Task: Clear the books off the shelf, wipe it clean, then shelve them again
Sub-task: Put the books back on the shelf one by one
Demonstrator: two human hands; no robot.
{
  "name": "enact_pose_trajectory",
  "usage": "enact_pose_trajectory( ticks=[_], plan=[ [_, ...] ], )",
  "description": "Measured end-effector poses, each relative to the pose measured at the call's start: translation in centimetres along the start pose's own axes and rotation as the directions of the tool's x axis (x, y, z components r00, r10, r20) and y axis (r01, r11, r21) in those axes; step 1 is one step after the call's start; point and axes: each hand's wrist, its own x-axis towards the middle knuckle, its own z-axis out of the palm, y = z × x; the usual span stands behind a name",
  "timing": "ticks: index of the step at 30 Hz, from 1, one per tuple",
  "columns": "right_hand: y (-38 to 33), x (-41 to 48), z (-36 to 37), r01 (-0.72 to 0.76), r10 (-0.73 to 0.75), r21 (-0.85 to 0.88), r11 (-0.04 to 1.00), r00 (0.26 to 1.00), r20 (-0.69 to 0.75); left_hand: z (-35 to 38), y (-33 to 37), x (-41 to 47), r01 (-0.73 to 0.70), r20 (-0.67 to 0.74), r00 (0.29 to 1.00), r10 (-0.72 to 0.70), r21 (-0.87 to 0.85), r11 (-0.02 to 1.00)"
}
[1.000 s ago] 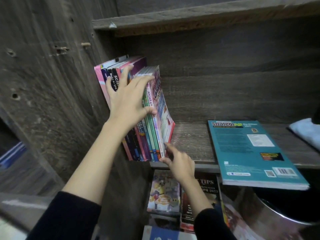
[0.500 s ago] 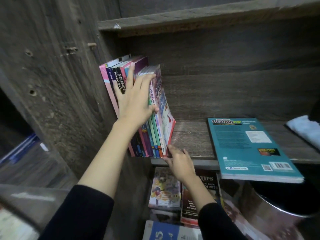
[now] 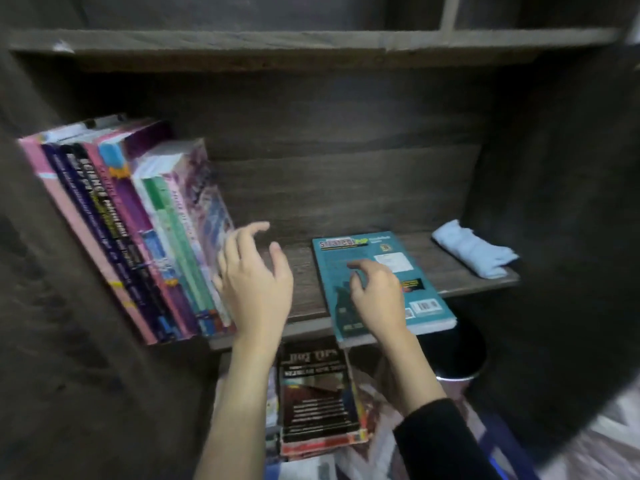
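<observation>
Both hands are moving off where they were. The left hand (image 3: 256,282) is no longer pressing on the spines; it's hanging lower, just beside the outermost of the leaning books (image 3: 138,230), fingers spread & relaxed, holding nothing. Can't tell if it's touching them. The right hand (image 3: 377,292) is now over the teal book (image 3: 391,251), fingers loosely bent, tips resting on the cover, not gripping. The leaning books are tilting left against the side wall at the left end of the shelf (image 3: 304,289). The teal book is lying flat, back cover up, w/ its near edge hanging over the shelf front. A folded pale blue cloth (image 3: 474,251) is lying at the right end, apart from the teal book. Below the shelf a pile of books (image 3: 318,393) is sitting next to a black bin (image 3: 457,358).
</observation>
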Motion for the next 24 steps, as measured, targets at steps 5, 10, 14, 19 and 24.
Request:
enact_pose_trajectory(
  ticks=[5, 10, 14, 19, 24],
  plan=[
    [4.8, 0.8, -3.6, -0.209, 0.196, -0.173, 0.962, 0.977, -0.089, 4.2, 0.0, -2.3, 0.175, 0.313, 0.934, -0.173, 0.02, 0.984],
    [8.6, 0.7, -5.2, -0.442, 0.46, -0.336, 0.832, 0.887, -0.029, 7.3, -0.7, -3.4, 0.288, 0.588, 0.725, -0.358, 0.212, 0.934],
    [9.7, 1.2, -4.5, -0.459, 0.493, -0.372, 0.807, 0.87, -0.004, 9.0, -1.1, -4.2, 0.313, 0.654, 0.63, -0.418, 0.279, 0.908],
    [9.7, 1.3, -3.5, -0.449, 0.479, -0.428, 0.784, 0.877, -0.041, 10.0, -0.7, -5.3, 0.28, 0.653, 0.62, -0.435, 0.334, 0.9],
    [9.5, 1.6, -3.3, -0.471, 0.496, -0.43, 0.77, 0.866, -0.06, 10.2, -0.9, -5.5, 0.273, 0.657, 0.614, -0.438, 0.344, 0.898]
  ],
)
